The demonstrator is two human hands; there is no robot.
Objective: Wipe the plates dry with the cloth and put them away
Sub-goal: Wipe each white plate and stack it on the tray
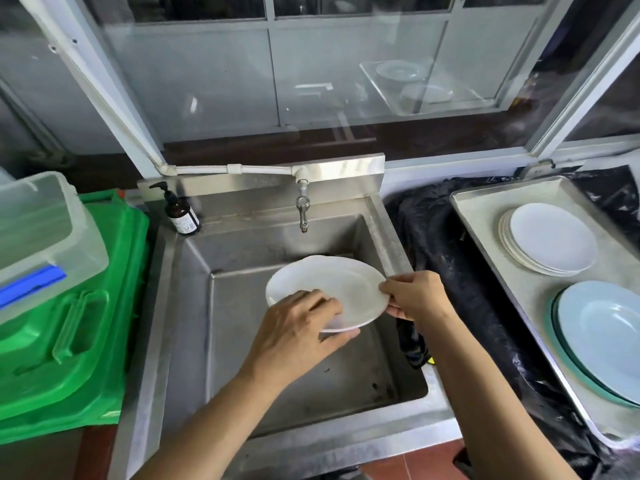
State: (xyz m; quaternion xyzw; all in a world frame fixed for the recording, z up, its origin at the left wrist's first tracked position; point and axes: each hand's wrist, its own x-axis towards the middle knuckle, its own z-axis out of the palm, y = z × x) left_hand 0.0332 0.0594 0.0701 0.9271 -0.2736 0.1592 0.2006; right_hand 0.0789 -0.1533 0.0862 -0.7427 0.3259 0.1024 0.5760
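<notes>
Left hand over sink, fingers curled on near rim of white plates, count under the fingers unclear, thumb beneath, right hand pinching right rim, dark cloth partly hidden below right fingers, tray cut off right.

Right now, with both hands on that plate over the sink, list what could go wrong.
1. The white plate is pinched only at its edges by the left hand and right hand above the steel sink; if wet, it may slip and chip.
2. The faucet hangs close behind; lifting the plate could knock it.
</notes>
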